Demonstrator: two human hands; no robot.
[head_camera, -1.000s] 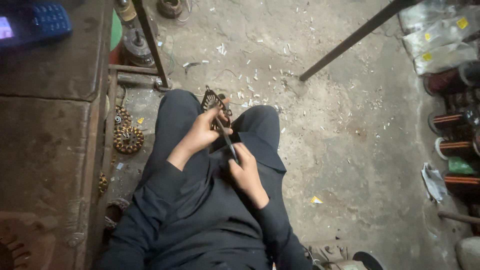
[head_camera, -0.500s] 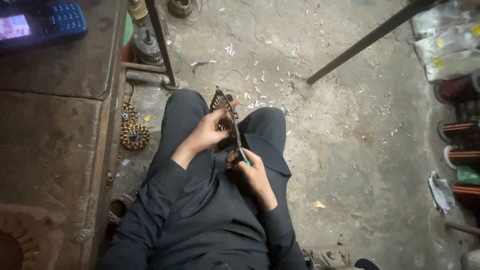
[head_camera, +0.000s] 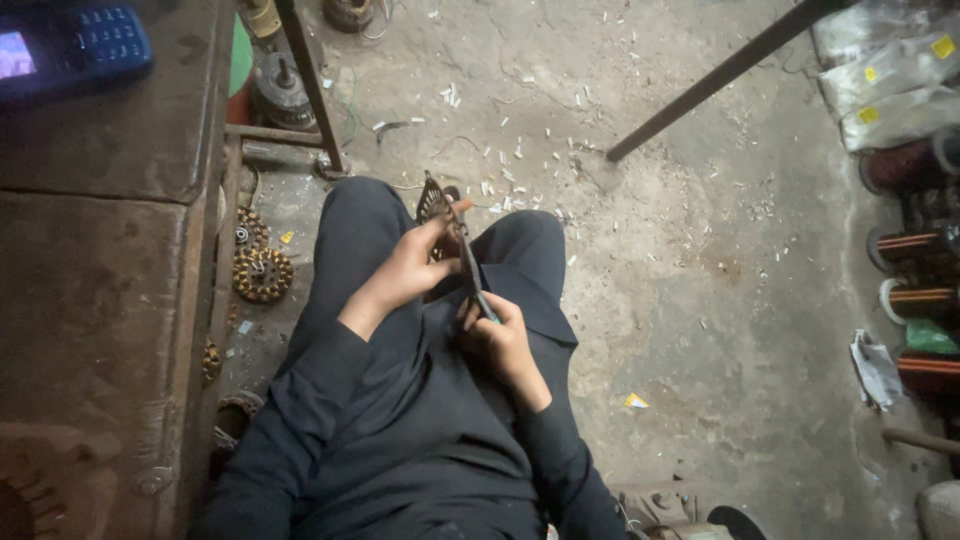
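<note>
Seen from above, a person in dark, soft clothing sits with knees raised over a rough grey concrete floor (head_camera: 700, 250) strewn with small white chips. The left hand (head_camera: 410, 270) is closed around a small round, toothed metal part (head_camera: 435, 205), dark and ribbed like a little motor core, held just above the knees; the thumb stretches up along its edge. The right hand (head_camera: 500, 335) sits nearer the body than that toothed part, fingers curled shut around the lower end of a thin, straight dark rod-like tool (head_camera: 468, 262), whose upper end reaches the toothed part and seems to touch it. Left of the toothed part, on the floor beside the person's leg, lies a round stator (head_camera: 263, 274) with coppery wound coils set in a ring. Further left of the toothed part spreads a worn, dark, stained tabletop (head_camera: 110, 230), flat and scuffed, and on its far corner rests a blue keypad phone (head_camera: 70, 45) with a lit screen. Well to the right of the toothed part, at the edge of view, stand spools of reddish copper wire (head_camera: 915, 300), glossy and cylindrical. A long dark metal bar (head_camera: 720, 70) slants across the floor beyond the toothed part.
</note>
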